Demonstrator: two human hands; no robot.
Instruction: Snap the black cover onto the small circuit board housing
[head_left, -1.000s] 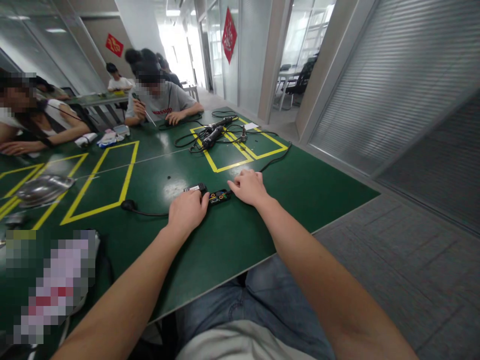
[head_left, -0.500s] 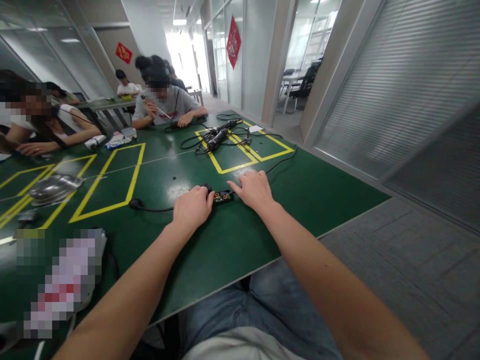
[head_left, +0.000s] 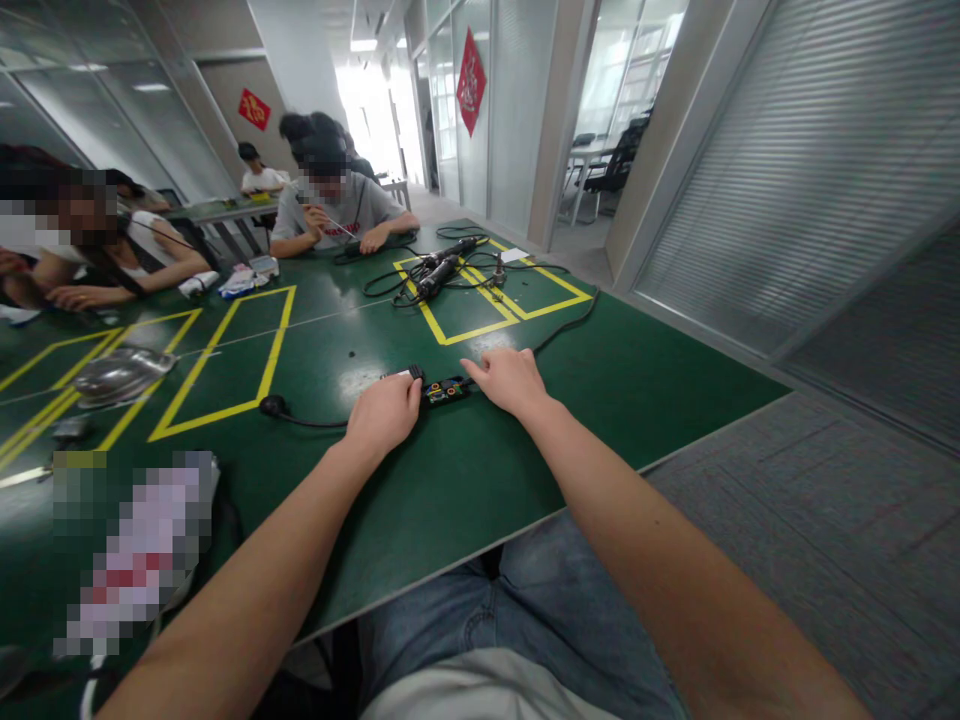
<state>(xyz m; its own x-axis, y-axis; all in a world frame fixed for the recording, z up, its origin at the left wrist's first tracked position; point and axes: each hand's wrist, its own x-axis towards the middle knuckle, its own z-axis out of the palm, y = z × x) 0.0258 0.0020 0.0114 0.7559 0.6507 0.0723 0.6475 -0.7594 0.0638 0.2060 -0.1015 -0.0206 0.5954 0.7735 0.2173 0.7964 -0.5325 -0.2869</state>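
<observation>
A small black device point(head_left: 445, 391) with an exposed, colourful inside lies on the green table between my hands. My left hand point(head_left: 384, 408) is closed on its left end, with a dark ribbed piece showing beyond the thumb. At the other end, my right hand point(head_left: 510, 380) rests beside the cable entry, thumb stretched out to the left and the other fingers curled and partly hidden; whether it grips the cable is unclear. A black cable point(head_left: 568, 322) runs from behind my right hand to the back. Another cable with a round black end point(head_left: 274, 406) lies left of my left hand.
Black tools with tangled cables point(head_left: 442, 268) lie inside yellow tape outlines farther back. A small metal part point(head_left: 499, 270) stands near them. On the left are a shiny metal object point(head_left: 124, 375) and a blurred package point(head_left: 146, 550). A person point(head_left: 337, 205) works across the green table point(head_left: 675, 380).
The view has shifted slightly. My left thumb has drawn back a little from the device, showing more of its left part. My right hand stays close to the other end.
</observation>
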